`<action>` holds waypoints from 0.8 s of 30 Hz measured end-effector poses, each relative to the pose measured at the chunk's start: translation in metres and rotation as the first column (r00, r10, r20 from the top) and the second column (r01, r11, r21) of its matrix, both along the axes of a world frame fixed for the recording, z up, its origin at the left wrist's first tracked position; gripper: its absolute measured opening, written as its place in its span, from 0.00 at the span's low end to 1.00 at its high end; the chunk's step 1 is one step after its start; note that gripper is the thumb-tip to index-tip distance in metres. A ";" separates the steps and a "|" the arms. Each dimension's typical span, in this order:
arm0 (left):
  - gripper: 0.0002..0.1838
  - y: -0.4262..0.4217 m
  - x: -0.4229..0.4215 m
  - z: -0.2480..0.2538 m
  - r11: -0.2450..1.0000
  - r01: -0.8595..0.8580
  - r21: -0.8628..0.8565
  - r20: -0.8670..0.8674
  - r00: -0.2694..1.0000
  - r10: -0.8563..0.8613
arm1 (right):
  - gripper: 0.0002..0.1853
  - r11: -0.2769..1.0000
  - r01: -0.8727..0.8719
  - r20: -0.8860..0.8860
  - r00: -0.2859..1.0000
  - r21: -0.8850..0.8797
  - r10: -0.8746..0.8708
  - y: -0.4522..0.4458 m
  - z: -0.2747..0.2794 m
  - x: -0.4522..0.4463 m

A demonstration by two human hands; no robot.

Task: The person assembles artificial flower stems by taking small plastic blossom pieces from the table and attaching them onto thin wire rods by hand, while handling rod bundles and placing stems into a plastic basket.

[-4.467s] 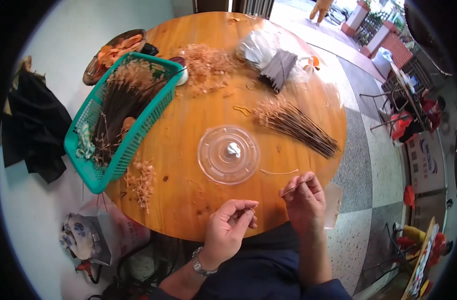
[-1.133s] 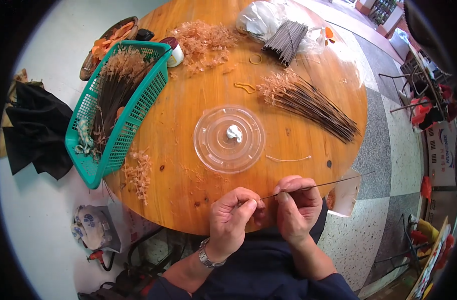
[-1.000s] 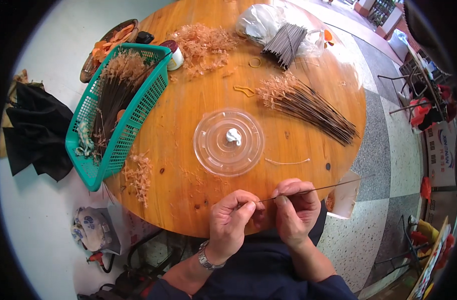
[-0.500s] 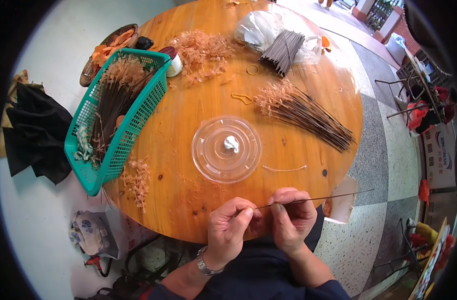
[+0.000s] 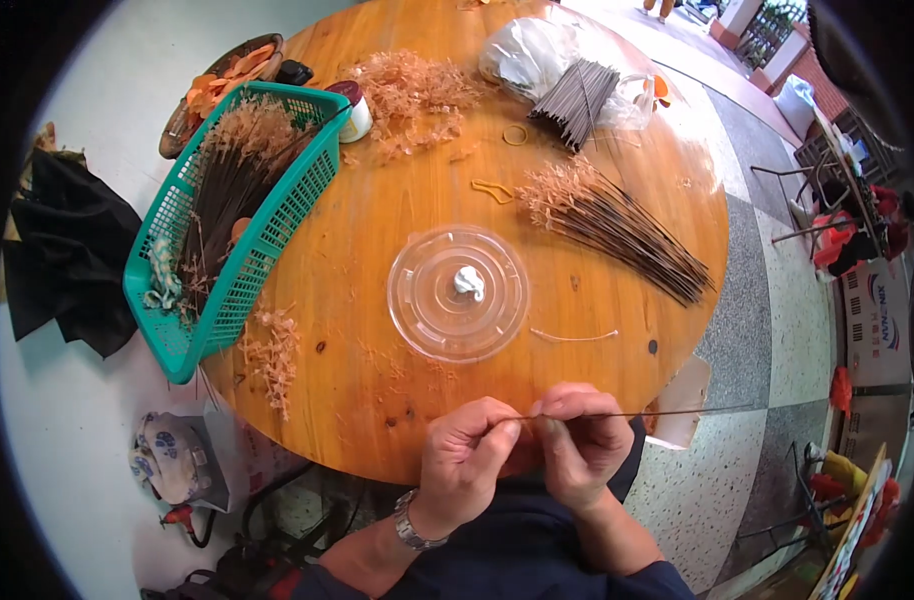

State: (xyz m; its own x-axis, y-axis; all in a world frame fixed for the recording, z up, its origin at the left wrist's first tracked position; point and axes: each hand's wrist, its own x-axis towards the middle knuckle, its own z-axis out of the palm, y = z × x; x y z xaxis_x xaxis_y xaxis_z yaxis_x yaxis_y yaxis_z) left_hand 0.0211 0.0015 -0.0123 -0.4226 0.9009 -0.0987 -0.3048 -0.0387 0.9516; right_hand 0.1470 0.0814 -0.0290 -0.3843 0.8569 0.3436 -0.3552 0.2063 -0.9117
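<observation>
At the table's near edge, my left hand (image 5: 469, 460) pinches the left end of a thin dark stem (image 5: 667, 412). Close beside it, my right hand (image 5: 585, 445) grips the same stem between thumb and fingers. The stem runs out to the right, nearly level, past the table edge. Whatever sits at the pinched tip is too small to make out. Beyond my hands lies a clear round plastic lid (image 5: 417, 320) with a white lump of paste (image 5: 468, 283) on it. A thin pale strand (image 5: 574, 336) rests right of the lid.
A green basket (image 5: 267, 240) of orange-tipped stems stands at the left. A stem bundle (image 5: 627, 230) lies at the right, with bare sticks (image 5: 577, 100) and a white plastic bag (image 5: 525, 55) behind. Orange sprigs (image 5: 412, 95), a jar (image 5: 353, 112) and rubber bands (image 5: 493, 190) lie farther back.
The stem has swung from slanting upward to nearly level, its far end lower. My fingertips have come closer together. The whole view has shifted slightly.
</observation>
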 end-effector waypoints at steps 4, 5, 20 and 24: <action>0.08 0.001 0.000 0.003 1.000 0.015 0.026 -0.055 0.998 -0.013 | 0.12 0.992 0.115 -0.079 0.990 -0.044 -0.119 -0.004 -0.004 -0.004; 0.08 0.002 0.000 0.004 0.999 0.020 0.041 -0.020 1.000 -0.019 | 0.12 0.985 0.153 -0.127 0.978 -0.082 -0.163 0.000 -0.007 -0.005; 0.08 0.002 -0.001 0.000 0.993 0.081 0.086 -0.129 0.989 -0.070 | 0.13 0.987 0.034 -0.248 0.966 -0.160 -0.074 0.004 -0.006 -0.001; 0.08 0.002 -0.001 0.000 0.993 0.080 0.088 -0.123 0.990 -0.069 | 0.13 0.984 0.028 -0.248 0.966 -0.173 -0.072 0.003 -0.006 -0.001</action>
State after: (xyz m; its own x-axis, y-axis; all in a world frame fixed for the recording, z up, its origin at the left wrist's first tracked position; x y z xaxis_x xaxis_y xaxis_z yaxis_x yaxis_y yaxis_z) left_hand 0.0200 0.0037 -0.0121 -0.3577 0.9332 0.0336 -0.1947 -0.1098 0.9747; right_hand 0.1461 0.0846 -0.0346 -0.2588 0.9261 0.2744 -0.5714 0.0823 -0.8165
